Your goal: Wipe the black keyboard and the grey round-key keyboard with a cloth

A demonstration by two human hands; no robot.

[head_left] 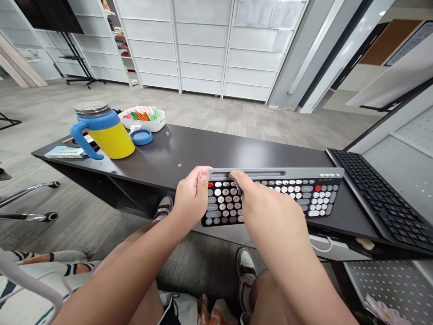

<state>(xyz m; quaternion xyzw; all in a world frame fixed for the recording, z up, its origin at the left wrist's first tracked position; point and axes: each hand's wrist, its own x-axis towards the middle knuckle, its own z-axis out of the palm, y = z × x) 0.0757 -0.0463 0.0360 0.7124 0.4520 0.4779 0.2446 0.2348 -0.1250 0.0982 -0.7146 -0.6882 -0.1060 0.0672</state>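
A black and grey keyboard (270, 173) with round white, grey and red keys is held tilted up over the front of the dark table. My left hand (193, 194) grips its left end, thumb on top by the corner. Over the keys, left of the middle, lies my right hand (270, 207), its fingers curled down and closed. A small dark, cloth-like piece (236, 184) shows under its fingertips, against the upper row of keys. Most of that piece is hidden, and the right hand and wrist cover the keyboard's middle keys.
On the dark table (209, 146) stand a yellow and blue mug (113, 140), a blue lid (141, 136) and a white basket (158, 123) of colourful packets. A second, black keyboard (382, 194) lies at the right. A chair base (30, 212) is on the left floor.
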